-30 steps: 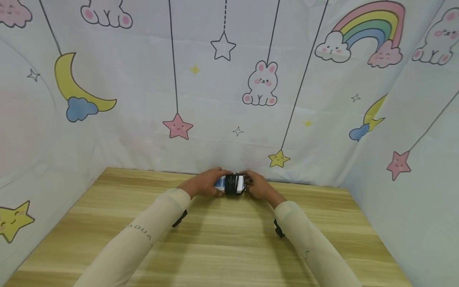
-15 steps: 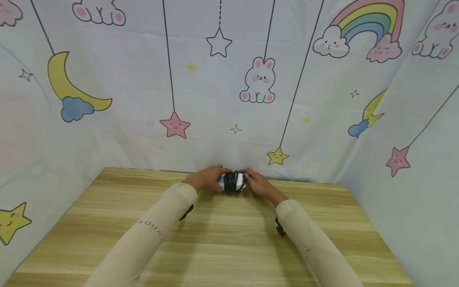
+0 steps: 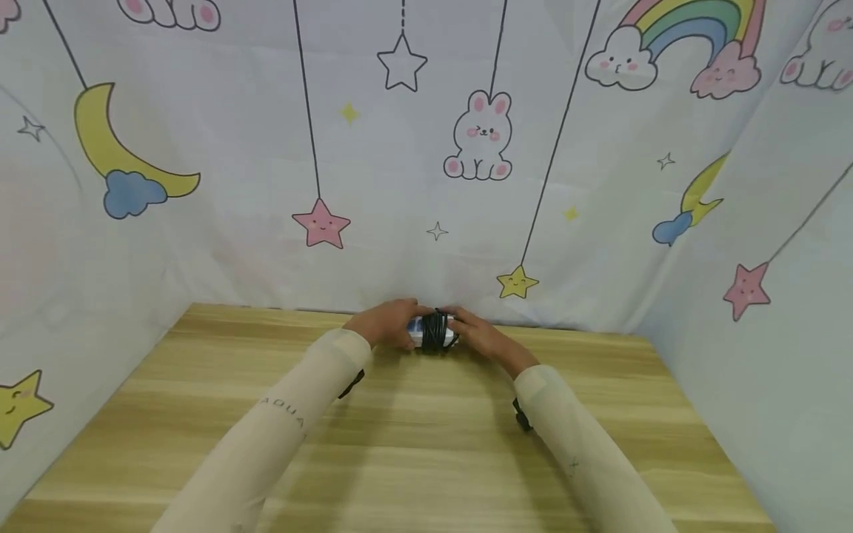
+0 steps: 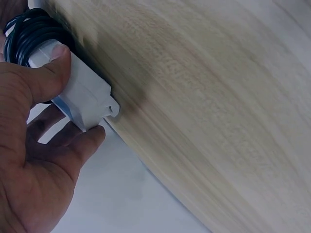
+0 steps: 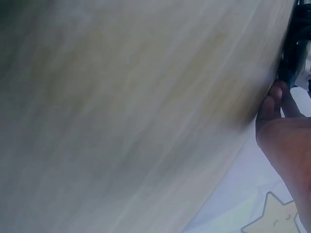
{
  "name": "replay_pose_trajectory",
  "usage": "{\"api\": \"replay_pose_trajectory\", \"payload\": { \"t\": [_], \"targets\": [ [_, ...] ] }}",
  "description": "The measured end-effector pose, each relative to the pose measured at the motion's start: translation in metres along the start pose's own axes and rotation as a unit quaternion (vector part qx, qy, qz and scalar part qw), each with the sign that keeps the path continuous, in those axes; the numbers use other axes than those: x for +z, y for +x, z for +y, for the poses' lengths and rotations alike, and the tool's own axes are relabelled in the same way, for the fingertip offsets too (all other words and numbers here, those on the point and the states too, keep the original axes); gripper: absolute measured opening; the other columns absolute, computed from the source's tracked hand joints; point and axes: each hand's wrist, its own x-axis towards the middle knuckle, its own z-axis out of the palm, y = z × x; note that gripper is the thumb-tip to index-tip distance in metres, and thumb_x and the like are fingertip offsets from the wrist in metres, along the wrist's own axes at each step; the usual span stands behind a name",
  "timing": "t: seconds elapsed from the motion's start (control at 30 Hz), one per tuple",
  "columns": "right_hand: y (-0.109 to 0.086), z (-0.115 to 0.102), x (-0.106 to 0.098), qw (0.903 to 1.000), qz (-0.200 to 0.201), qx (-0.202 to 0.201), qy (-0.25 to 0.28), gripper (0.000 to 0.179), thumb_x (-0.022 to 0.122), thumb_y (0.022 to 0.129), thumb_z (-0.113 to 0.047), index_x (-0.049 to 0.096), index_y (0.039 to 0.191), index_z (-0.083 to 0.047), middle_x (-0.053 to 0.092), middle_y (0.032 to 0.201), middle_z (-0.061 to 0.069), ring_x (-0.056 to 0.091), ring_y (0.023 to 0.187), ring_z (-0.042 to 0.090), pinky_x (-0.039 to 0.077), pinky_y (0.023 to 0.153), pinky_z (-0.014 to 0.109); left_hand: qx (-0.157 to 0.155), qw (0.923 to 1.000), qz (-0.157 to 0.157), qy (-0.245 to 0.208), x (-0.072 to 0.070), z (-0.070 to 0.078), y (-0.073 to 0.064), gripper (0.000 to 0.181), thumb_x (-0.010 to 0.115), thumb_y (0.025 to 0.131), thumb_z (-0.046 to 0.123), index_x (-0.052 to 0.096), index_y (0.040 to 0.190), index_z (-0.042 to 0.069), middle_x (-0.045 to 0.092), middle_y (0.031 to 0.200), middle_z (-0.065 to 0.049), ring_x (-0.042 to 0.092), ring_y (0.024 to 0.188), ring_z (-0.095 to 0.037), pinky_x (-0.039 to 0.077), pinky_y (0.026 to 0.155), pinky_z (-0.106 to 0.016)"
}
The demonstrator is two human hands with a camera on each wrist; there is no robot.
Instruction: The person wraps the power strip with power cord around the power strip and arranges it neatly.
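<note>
At the far edge of the table, a white power strip [image 3: 416, 334] with a blue face lies between my hands. Its black cord [image 3: 435, 332] is wound in several loops around the middle. My left hand [image 3: 389, 324] grips the left end; the left wrist view shows the thumb on one side of the white casing [image 4: 86, 92] and curled fingers below it. On the other end, my right hand [image 3: 485, 337] holds on with fingers bent over the top. In the right wrist view, the right fingertips [image 5: 278, 92] meet the dark cord loops [image 5: 294, 48], and the thumb is hidden.
The wood-grain table [image 3: 426, 459] ends against a white cloth backdrop [image 3: 253, 244] printed with stars, moons and bunnies. More of this cloth rises at the left and right sides.
The right fingers have shifted from beside the strip's right end to over its top. Less of the blue face shows now. The head view has tilted down slightly.
</note>
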Motion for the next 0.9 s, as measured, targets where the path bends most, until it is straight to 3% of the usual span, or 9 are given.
{"api": "replay_pose_trajectory", "payload": {
  "t": [0.17,0.27,0.33,0.43,0.53,0.63,0.73,0.8,0.9],
  "targets": [
    [0.021,0.025,0.007,0.9996,0.0,0.004,-0.027,0.061,0.041,0.12,-0.049,0.044,0.174,-0.021,0.041,0.182,0.01,0.032,0.172,0.037,0.029,0.137,0.062,0.002,0.9999,-0.008,0.006,0.007,-0.013,0.006,0.091,0.09,0.098,0.023,0.043,0.176,0.026,0.037,0.181,-0.025,0.039,0.168,-0.044,0.033,0.138,-0.056],
    [0.019,0.013,0.011,0.9997,-0.007,0.015,-0.019,0.061,0.038,0.121,-0.045,0.039,0.176,-0.018,0.036,0.184,0.014,0.027,0.174,0.04,0.025,0.139,0.064,0.056,0.9983,0.017,0.006,0.026,-0.044,0.024,0.094,0.09,0.097,0.026,0.041,0.177,0.024,0.049,0.171,-0.028,0.052,0.157,-0.044,0.043,0.132,-0.056],
    [0.012,-0.002,0.014,0.9997,-0.006,0.02,-0.013,0.062,0.037,0.122,-0.041,0.037,0.177,-0.013,0.033,0.185,0.017,0.024,0.174,0.042,0.022,0.14,0.065,0.075,0.997,0.022,0.005,0.03,-0.053,0.024,0.094,0.087,0.099,0.025,0.037,0.178,0.022,0.055,0.165,-0.028,0.057,0.15,-0.042,0.046,0.128,-0.055],
    [0.003,-0.022,0.017,0.9994,0.005,0.031,-0.016,0.061,0.034,0.123,-0.038,0.035,0.177,-0.008,0.031,0.185,0.018,0.021,0.175,0.041,0.019,0.141,0.064,0.083,0.9963,0.021,-0.01,0.026,-0.054,0.019,0.096,0.084,0.1,0.022,0.032,0.18,0.02,0.057,0.163,-0.027,0.059,0.147,-0.04,0.048,0.126,-0.054],
    [0.004,-0.024,0.016,0.9989,0.017,0.034,-0.028,0.06,0.033,0.123,-0.036,0.037,0.176,-0.007,0.034,0.184,0.018,0.024,0.175,0.041,0.021,0.141,0.064,0.069,0.9972,0.022,-0.017,0.028,-0.061,0.022,0.107,0.087,0.096,0.024,0.023,0.182,0.024,0.049,0.173,-0.024,0.05,0.159,-0.039,0.042,0.132,-0.055],
    [0.006,-0.02,0.014,0.9987,0.017,0.037,-0.031,0.059,0.032,0.123,-0.035,0.038,0.175,-0.007,0.035,0.183,0.019,0.026,0.174,0.042,0.023,0.14,0.065,0.07,0.9966,0.033,-0.028,0.039,-0.08,0.033,0.117,0.09,0.091,0.029,0.018,0.183,0.032,0.044,0.176,-0.026,0.046,0.162,-0.042,0.042,0.132,-0.058],
    [0.007,-0.018,0.015,0.9986,0.016,0.041,-0.03,0.059,0.032,0.124,-0.035,0.039,0.175,-0.006,0.037,0.182,0.021,0.032,0.171,0.044,0.027,0.138,0.065,0.057,0.9972,0.02,-0.045,0.026,-0.057,0.006,0.115,0.09,0.094,0.024,0.017,0.183,0.026,0.038,0.178,-0.03,0.041,0.165,-0.046,0.04,0.132,-0.062],
    [0.006,-0.017,0.015,0.9983,0.016,0.044,-0.034,0.058,0.031,0.124,-0.034,0.039,0.174,-0.006,0.038,0.181,0.022,0.035,0.169,0.045,0.028,0.137,0.066,0.043,0.9973,0.008,-0.059,0.021,-0.051,-0.002,0.111,0.087,0.096,0.025,0.018,0.183,0.025,0.034,0.18,-0.03,0.038,0.167,-0.048,0.037,0.133,-0.065],
    [0.005,-0.017,0.012,0.9969,0.019,0.049,-0.059,0.059,0.03,0.124,-0.036,0.04,0.174,-0.007,0.039,0.18,0.023,0.036,0.168,0.046,0.03,0.136,0.067,0.028,0.9989,0.023,-0.028,0.018,-0.046,-0.013,0.101,0.08,0.1,0.035,0.023,0.182,0.022,0.037,0.18,-0.027,0.041,0.165,-0.049,0.039,0.132,-0.065]
  ]
}}
